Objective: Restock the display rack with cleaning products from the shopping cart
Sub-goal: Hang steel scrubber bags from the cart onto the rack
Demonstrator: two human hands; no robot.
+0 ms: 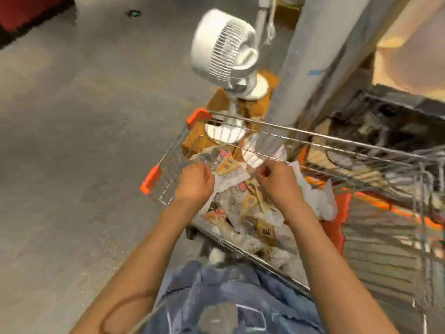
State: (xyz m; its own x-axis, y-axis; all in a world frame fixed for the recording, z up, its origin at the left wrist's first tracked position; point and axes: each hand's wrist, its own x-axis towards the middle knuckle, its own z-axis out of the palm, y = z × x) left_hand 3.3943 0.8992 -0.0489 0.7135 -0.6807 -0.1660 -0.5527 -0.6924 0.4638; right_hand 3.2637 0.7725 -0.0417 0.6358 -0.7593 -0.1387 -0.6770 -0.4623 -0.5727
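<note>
A wire shopping cart (320,137) with orange corner caps stands in front of me, filled with several crinkly plastic product packets (250,213). Both my hands reach into it. My left hand (195,183) grips the edge of a printed orange-and-white packet (225,166) near the cart's left side. My right hand (277,180) has its fingers curled, pinching a thin clear wrapper (255,154) at the top of the pile. The picture is blurred, so labels cannot be read. The display rack is not clearly in view.
A white pedestal fan (226,44) stands just beyond the cart on brown cardboard (260,104). A grey pillar (320,51) rises to its right. A dark wire shelf (385,121) with clutter lies at the right. Bare grey floor (72,116) spreads to the left.
</note>
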